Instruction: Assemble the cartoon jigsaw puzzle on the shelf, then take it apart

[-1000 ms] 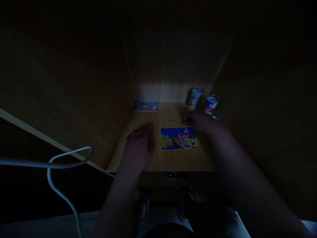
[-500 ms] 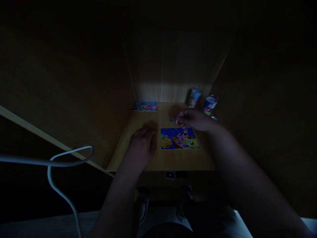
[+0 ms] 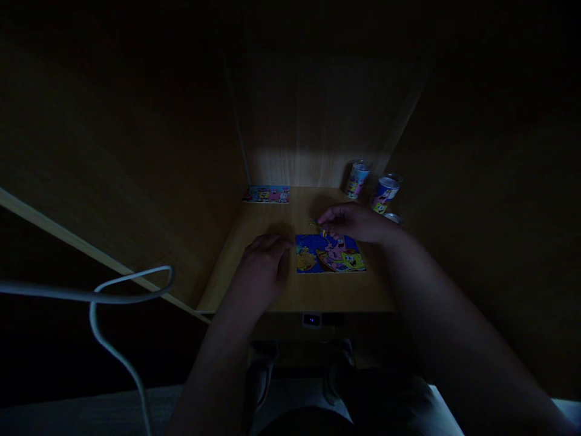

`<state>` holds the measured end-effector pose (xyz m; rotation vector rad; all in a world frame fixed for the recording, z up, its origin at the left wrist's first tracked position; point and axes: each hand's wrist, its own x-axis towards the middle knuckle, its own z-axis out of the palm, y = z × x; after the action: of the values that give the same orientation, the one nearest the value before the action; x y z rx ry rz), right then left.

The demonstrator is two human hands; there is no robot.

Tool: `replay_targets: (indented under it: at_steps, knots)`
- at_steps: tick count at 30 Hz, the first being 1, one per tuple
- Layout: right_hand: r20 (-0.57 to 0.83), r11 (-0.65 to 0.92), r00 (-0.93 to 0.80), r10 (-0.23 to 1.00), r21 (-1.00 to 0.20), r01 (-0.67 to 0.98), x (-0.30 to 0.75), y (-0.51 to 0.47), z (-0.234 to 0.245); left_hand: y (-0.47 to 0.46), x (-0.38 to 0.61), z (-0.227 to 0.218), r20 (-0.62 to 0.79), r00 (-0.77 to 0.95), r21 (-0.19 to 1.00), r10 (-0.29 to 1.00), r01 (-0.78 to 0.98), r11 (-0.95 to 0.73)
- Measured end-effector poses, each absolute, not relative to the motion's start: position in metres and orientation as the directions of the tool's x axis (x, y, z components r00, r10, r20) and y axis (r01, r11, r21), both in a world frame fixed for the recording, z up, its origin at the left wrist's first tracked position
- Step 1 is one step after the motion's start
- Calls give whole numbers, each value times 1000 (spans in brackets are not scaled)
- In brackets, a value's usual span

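Note:
A cartoon jigsaw puzzle [image 3: 330, 254] lies flat on a small wooden desk [image 3: 295, 290] in dim light. My right hand [image 3: 358, 223] hovers over the puzzle's upper edge, fingertips pinched on a small puzzle piece [image 3: 323, 231]. A tiny loose piece [image 3: 313, 223] lies just beyond the fingertips. My left hand [image 3: 263, 266] rests on the desk against the puzzle's left edge, fingers loosely curled with nothing seen in them.
A second cartoon picture card [image 3: 267, 194] lies at the desk's back left. Two printed canisters [image 3: 356, 179] [image 3: 385, 192] stand at the back right. Wooden walls close in on three sides. A white cable [image 3: 104, 303] loops at the left. My shoes [image 3: 263, 375] show below the desk.
My right hand moved left from near the canisters, picked up a small piece and brought it to the puzzle's top edge. My left hand shifted right toward the puzzle.

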<state>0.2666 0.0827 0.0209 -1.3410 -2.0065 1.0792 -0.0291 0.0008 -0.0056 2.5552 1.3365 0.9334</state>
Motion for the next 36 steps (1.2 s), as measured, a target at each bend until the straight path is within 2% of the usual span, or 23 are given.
replay_targets:
  at_steps: [5,9,17,27,36]
  knots:
    - [-105,199,-432,896,-775,600,264,79,25,1,-31,-6,462,527,366,714,620,-694]
    - [-83,233,-431,898,-742,628,261,75,30,1,-33,-5,451,604,365,657,547,-753]
    - [-106,269,-485,868,-721,638,260,70,32,0,-31,-2,445,618,404,648,507,-761]
    - [-71,251,-527,847,-819,515,260,69,35,0,-31,-3,452,617,395,644,509,-765]
    - [-174,127,-555,813,-878,461,253,64,42,-1,-31,-5,450,610,423,652,498,-758]
